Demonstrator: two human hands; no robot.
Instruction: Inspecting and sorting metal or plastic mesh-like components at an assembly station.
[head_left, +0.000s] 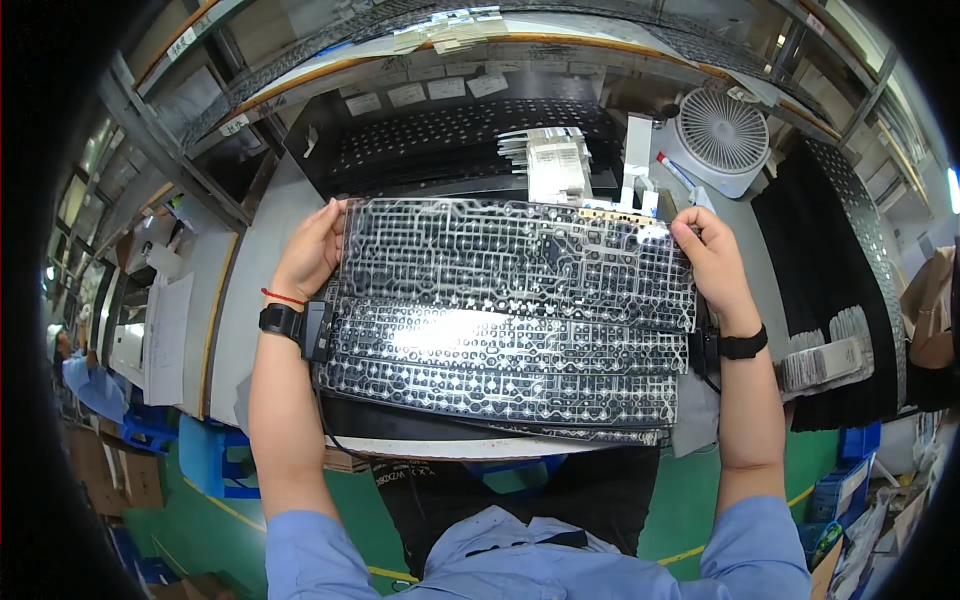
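A clear keyboard membrane sheet [450, 245] with printed circuit lines is held up between my hands, over a stack of similar membrane sheets [500, 390] at the table's near edge. My left hand [312, 250] grips its left edge, the fingers partly hidden behind it. On the upper right corner, my right hand [712, 262] is closed with the thumb on top. Glare whitens part of the sheets in the middle, and their exact number cannot be told. Black straps circle both wrists, each with a dark box beside it.
Behind the sheets stands a black perforated panel [450, 135]. White labelled strips [557, 165] are piled before it. A white fan [722, 140] sits at the back right, with a marker [675, 170] close by. Dark sheets [830, 270] and pale card bundles [828, 362] lie to the right.
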